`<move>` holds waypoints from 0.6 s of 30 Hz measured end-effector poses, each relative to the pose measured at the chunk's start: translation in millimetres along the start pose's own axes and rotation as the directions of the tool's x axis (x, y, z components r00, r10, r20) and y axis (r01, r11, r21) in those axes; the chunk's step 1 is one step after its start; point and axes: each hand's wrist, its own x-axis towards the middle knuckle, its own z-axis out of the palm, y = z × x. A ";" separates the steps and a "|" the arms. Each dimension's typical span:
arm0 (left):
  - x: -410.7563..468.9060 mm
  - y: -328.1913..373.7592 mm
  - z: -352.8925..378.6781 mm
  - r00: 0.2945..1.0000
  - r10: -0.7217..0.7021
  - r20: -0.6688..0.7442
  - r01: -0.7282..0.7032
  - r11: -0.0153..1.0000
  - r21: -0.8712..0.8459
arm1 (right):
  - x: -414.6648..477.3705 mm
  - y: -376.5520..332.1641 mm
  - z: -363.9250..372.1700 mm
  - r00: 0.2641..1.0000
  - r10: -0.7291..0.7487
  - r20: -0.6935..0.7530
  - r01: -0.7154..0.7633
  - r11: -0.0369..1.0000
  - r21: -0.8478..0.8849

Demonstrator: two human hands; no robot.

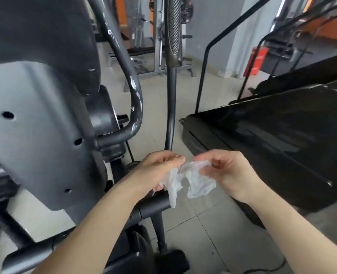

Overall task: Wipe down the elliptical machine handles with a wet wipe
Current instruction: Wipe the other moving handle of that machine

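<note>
My two forearms reach forward from the bottom of the view, and both hands meet in front of me. My left hand [159, 169] has its fingers curled in, pinching one end of the wet wipe [195, 180]. My right hand [227, 171] pinches the other end between thumb and fingertips. The wipe is thin, white and crumpled. It is held in the air between my hands, with its loose folds hanging down below them and touching no part of the machine.

Just beneath my left hand a short black bar [153, 204] of the elliptical juts out to the right. The machine's grey housing [35, 125] fills the left side. Beyond it a dark curved handle [133, 91] loops down and back toward the housing, with shiny patches along its bend. Straight ahead, above my hands, a slim upright handle [170, 115] rises to a ribbed grip [173, 26].

On my right lies a black treadmill [262, 145] with thin black rails. Pale floor tiles [203, 224] run between the two machines. Farther off stand a grey metal rack [157, 36] and a red box [256, 60] by the wall.
</note>
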 end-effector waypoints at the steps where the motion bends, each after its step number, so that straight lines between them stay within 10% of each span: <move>1: 8.2 0.0 3.3 1.000 -0.010 -0.019 0.010 1.000 -0.019 | 12.2 3.1 -4.5 0.999 -0.031 -0.013 0.030 0.999 -0.031; 11: 21.4 40.0 63.7 0.847 -0.221 -0.483 0.109 0.962 -0.249 | 116.3 17.2 -50.9 0.938 -0.247 0.242 0.257 0.966 -0.011; 18: -6.2 65.9 91.3 0.732 -0.088 -0.676 0.037 0.995 -0.089 | 141.6 0.7 -28.9 0.914 -0.238 0.328 0.255 0.967 -0.007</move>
